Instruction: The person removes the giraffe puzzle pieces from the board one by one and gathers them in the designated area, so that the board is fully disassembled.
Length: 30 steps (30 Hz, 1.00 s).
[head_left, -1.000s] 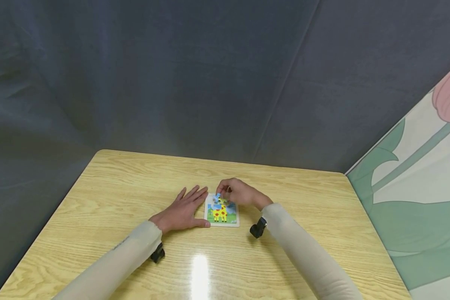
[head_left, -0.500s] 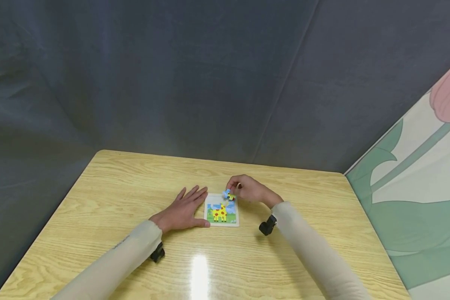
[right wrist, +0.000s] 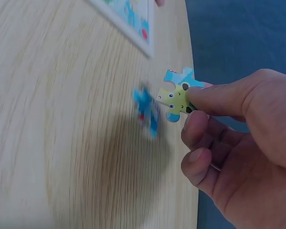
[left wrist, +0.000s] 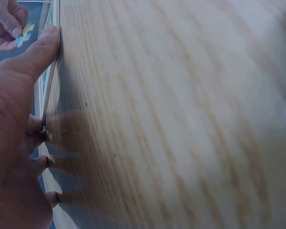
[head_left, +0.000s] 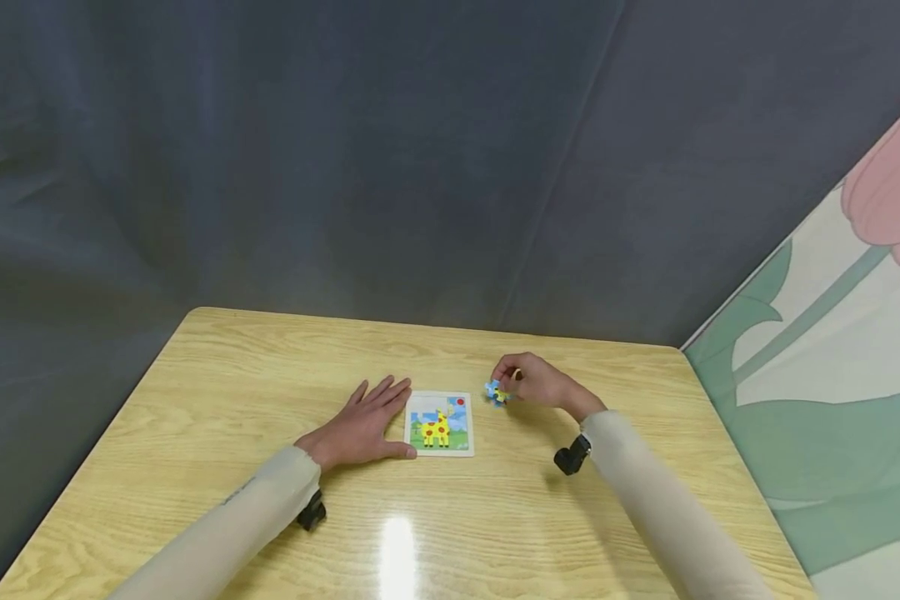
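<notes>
**Giraffe-face piece pinched at 2 o'clock of the tray**

Our right hand (head_left: pixel 542 383) pinches the giraffe-face puzzle piece (right wrist: pixel 176 98) by its edge, thumb against curled fingers, above the surface (head_left: pixel 307 358). The piece sits at 2 o'clock from the giraffe jigsaw tray (head_left: pixel 442 452), near but apart. Our left hand (head_left: pixel 367 427) lies spread wide along the tray's 9 o'clock side, thumb and fingertips at the rim.

To handle this well, we judge, we should leave the left hand braced there so the tray cannot slide, hold the piece only by its edge with the printed face showing, and square it before lowering. Below it in the right wrist view, a blurred blue-and-red puzzle piece (right wrist: pixel 145 107) deserves care; we cannot tell whether it touches the surface.

In that view the giraffe's muzzle points to 9 o'clock, and the visible outline runs longest from 1 to 7, though our thumb hides part. The tray is nearly square, without a clear long axis; the pictured giraffe's feet point to 6 o'clock, towards us.
</notes>
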Tool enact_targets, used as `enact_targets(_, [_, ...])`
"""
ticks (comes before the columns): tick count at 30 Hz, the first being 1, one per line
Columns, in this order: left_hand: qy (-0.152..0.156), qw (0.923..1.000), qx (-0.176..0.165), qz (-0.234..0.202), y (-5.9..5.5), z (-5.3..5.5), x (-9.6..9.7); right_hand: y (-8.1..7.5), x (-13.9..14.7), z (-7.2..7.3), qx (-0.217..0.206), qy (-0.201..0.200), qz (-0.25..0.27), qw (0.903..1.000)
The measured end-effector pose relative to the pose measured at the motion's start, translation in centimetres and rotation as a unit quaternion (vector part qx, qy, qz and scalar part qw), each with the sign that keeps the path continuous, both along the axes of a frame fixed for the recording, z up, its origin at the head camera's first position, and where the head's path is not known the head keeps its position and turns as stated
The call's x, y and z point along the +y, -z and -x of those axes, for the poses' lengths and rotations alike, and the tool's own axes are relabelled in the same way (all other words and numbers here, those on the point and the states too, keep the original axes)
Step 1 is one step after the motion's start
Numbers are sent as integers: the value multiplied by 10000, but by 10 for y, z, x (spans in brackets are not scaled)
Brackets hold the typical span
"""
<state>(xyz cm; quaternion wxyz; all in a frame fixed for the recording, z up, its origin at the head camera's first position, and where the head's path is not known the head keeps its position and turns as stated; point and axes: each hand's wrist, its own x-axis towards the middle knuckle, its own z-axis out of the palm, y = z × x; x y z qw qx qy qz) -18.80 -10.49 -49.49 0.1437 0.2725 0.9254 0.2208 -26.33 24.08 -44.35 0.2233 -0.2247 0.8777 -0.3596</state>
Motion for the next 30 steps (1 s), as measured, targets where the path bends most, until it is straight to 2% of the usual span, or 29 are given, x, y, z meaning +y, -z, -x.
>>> enact_targets(8, [-16, 10000, -16, -25, 1, -1, -1, 3, 29, -2, 133, 87, -290, 9995])
enact_targets(17, [-22, 10000, -27, -79, 0, -1, -1, 11, 39, 0, 117, 322, -632, 9974])
enact_targets(23, [-36, 10000, -58, -63, 0, -1, 0, 20, 37, 2, 455, 377, -855, 9946])
enact_targets(30, [-28, 10000, -24, -71, 0, -1, -1, 22, 31, -1, 835, 368, -1045, 9903])
